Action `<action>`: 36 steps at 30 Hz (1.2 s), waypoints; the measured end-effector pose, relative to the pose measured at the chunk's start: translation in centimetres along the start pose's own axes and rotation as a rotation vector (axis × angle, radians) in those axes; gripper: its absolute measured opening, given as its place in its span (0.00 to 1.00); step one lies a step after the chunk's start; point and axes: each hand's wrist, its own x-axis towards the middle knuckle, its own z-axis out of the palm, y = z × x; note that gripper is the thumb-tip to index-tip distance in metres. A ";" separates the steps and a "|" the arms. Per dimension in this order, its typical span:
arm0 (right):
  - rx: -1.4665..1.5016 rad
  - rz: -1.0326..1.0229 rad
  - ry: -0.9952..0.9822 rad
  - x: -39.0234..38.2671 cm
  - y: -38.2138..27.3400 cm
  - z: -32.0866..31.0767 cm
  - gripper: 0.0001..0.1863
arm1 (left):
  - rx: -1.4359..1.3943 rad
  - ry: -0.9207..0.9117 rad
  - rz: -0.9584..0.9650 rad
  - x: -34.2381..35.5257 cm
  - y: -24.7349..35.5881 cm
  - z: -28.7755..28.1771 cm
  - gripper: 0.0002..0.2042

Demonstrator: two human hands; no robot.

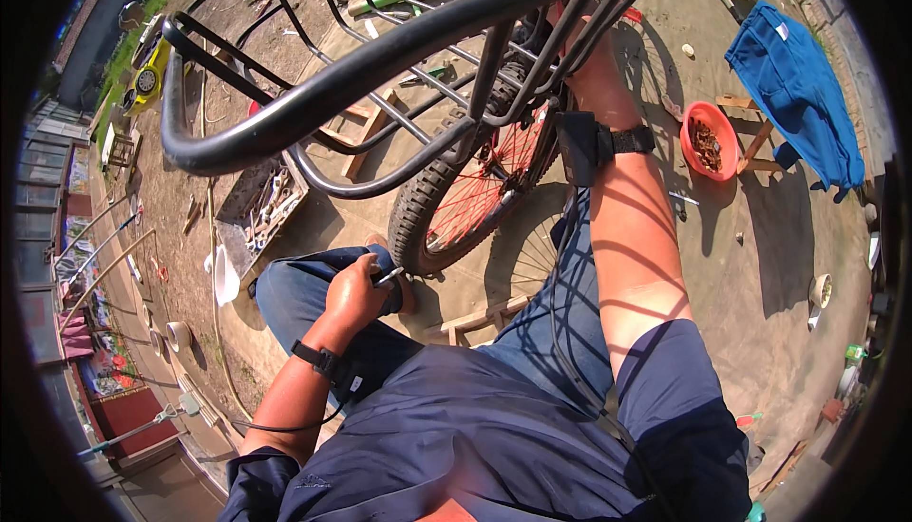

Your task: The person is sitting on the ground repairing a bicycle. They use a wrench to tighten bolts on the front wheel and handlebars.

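Currently, taking the bicycle wheel [494, 169] as dial centre and 12 o'clock as away from the seated person, the black tubular basket [380, 58] overhangs from 9 to 1 o'clock; its thick upper rim limits access from above. The tan ground sheet [708, 270] extends through 4 o'clock, between the person's arm and the pink-red basin [726, 163].

The left hand [353, 292] is at 8 o'clock, fingers closed around a slim metal tool [389, 277]. The tool tip lies at the tyre edge; contact cannot be determined. The right hand [595, 58] is at 1 o'clock, partly behind the basket bars; whether its fingers are spread or gripping cannot be told. A black strap-on device [581, 148] is fitted to the right forearm.

Surrounding items: a tray of metal parts [228, 236] at 9 o'clock; a wooden frame [496, 315] at 6, between the legs; the basin, holding brown pieces, at 3; a blue garment [793, 94] draped over a wooden support between 2 and 3.

Markings: a white label [782, 31] on the garment and small lettering on the dark shirt [465, 398], both too small to read.
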 end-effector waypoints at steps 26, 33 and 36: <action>-0.301 -0.268 0.030 1.3 2.2 -2.3 0.20 | -0.198 0.138 -0.101 1.3 -0.9 -2.9 0.23; -0.505 -0.439 0.024 1.9 2.7 -3.0 0.18 | -0.217 0.131 -0.097 1.5 -0.9 -2.8 0.23; -0.546 -0.510 0.029 1.6 2.4 -2.5 0.18 | -0.201 0.133 -0.105 1.5 -0.6 -3.0 0.23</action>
